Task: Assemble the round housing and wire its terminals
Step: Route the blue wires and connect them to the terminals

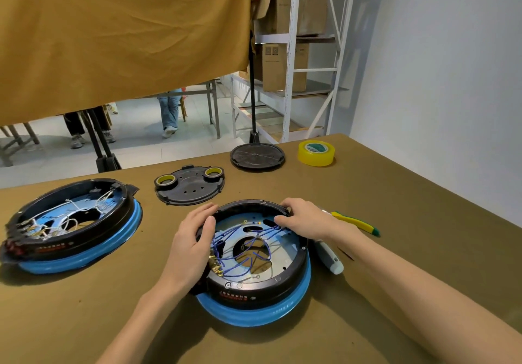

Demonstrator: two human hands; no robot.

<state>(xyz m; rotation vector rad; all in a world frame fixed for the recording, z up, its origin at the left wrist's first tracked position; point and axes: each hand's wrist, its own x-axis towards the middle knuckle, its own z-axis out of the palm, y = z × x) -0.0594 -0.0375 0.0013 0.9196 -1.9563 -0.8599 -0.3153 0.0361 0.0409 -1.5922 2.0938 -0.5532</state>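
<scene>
The round housing (254, 262) sits near the front middle of the brown table (395, 222), open side up on its blue ring, with blue wires (245, 248) looped across the metal plate inside and brass terminals (216, 264) along its left wall. The left hand (192, 245) rests on the left rim, fingers together and curved over the edge; the right hand (302, 219) lies on the far right rim, fingers slightly spread, fingertips reaching in toward the wires. Just right of the housing lie 2 tools — a white screwdriver (329, 256) and a yellow-green pen (356, 222). A second housing (70, 225) with white wires sits at the left — behind are a black cover plate (190, 185), a round black lid (257, 156) and a yellow tape roll (316, 153).
</scene>
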